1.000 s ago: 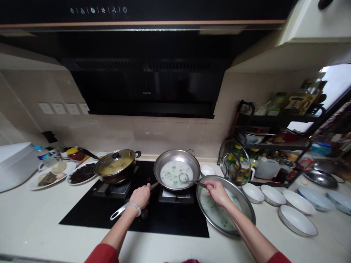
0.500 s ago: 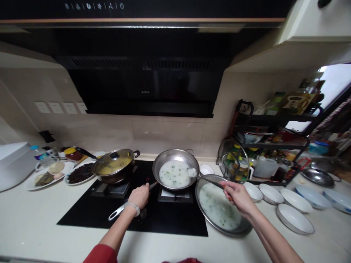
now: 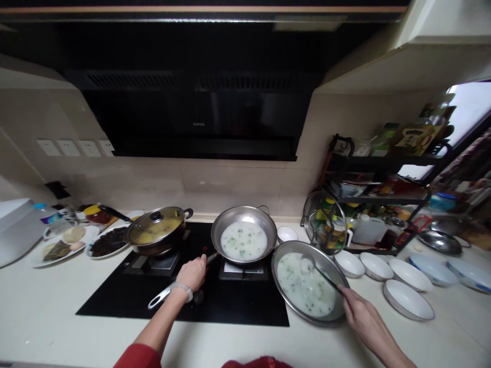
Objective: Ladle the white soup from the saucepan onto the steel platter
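My left hand is closed round the handle of a steel wok, which sits on the right burner and holds white soup with green bits. In my right hand is a ladle, its bowl over the left part of a wide metal basin. The basin holds similar pale soup and stands on the counter at the cooktop's right edge. A small white bowl stands behind the basin.
A lidded pan of yellow food occupies the left burner. Plates of food lie left of it. Several bowls stand right of the basin, before a black rack of bottles. A glass lid leans there. The range hood hangs above.
My right hand has moved the ladle from the wok, rightward and down, to over the basin. My left hand keeps hold of the wok handle. The view has tilted slightly.
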The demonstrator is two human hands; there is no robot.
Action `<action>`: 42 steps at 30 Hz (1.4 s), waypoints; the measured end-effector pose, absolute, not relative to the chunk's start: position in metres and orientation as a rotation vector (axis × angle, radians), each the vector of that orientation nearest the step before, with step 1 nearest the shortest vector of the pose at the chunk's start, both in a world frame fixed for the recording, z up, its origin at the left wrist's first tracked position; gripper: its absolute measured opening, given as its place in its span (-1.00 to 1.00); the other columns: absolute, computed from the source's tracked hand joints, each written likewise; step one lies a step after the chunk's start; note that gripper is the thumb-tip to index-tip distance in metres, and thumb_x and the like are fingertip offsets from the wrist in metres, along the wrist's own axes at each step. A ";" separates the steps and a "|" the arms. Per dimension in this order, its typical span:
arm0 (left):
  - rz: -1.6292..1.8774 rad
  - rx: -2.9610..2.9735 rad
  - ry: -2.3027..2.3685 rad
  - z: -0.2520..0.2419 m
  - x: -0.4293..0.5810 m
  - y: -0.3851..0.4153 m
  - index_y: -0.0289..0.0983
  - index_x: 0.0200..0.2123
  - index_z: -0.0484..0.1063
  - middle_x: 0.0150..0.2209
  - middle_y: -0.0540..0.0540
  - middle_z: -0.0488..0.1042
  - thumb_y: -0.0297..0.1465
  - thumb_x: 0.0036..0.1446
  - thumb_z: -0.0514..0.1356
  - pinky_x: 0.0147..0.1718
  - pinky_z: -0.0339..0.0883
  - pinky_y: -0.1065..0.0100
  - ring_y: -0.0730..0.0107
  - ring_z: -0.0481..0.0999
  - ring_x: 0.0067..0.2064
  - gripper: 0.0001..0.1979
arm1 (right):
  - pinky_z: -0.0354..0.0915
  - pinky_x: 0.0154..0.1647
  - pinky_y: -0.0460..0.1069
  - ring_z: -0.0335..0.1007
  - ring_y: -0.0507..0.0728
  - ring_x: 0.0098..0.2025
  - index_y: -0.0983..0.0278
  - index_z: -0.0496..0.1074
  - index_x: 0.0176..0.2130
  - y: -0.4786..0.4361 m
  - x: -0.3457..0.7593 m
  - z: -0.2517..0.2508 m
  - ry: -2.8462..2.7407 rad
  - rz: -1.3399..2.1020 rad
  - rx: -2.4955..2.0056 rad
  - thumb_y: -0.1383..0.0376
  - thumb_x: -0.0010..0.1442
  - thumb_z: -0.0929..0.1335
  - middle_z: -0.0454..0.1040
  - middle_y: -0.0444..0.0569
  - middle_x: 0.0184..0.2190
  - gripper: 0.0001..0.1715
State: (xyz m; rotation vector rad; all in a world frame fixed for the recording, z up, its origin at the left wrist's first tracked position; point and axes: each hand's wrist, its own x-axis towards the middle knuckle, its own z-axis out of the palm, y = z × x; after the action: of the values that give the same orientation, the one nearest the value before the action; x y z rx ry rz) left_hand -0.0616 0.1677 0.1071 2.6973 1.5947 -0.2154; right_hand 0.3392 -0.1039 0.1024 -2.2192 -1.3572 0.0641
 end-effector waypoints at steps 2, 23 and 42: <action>-0.215 2.695 1.598 0.109 -0.061 0.167 -0.35 -0.02 0.26 -0.19 -0.30 0.51 -0.37 0.24 -0.07 -0.22 0.37 0.19 0.12 0.56 -0.17 -0.69 | 0.41 -0.18 0.06 0.53 0.24 -0.17 0.27 0.49 -0.13 -0.108 0.338 0.094 -1.452 -0.033 -2.218 0.27 0.07 0.16 0.55 0.14 -0.10 -0.53; -0.232 2.675 1.613 0.114 -0.058 0.164 -0.36 0.00 0.26 -0.15 -0.32 0.50 -0.35 0.24 -0.07 -0.22 0.37 0.18 0.09 0.55 -0.14 -0.66 | 0.36 -0.16 0.04 0.50 0.18 -0.25 0.36 0.49 -0.06 0.005 0.245 0.152 -1.505 0.356 -1.845 0.23 0.17 0.15 0.59 0.09 -0.30 -0.49; -0.205 2.678 1.600 0.113 -0.058 0.164 -0.37 0.01 0.26 -0.16 -0.35 0.49 -0.37 0.23 -0.07 -0.21 0.38 0.18 0.09 0.55 -0.14 -0.66 | 0.35 -0.15 0.04 0.51 0.20 -0.21 0.35 0.56 -0.16 0.052 0.242 0.123 -1.381 0.488 -1.876 0.32 0.07 0.18 0.60 0.05 -0.36 -0.53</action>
State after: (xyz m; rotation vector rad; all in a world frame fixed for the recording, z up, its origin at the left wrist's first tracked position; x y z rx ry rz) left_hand -0.0584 0.1635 0.1131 2.6778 1.6000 -0.2046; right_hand 0.2418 0.0518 0.1229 -1.8761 -1.3809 0.4881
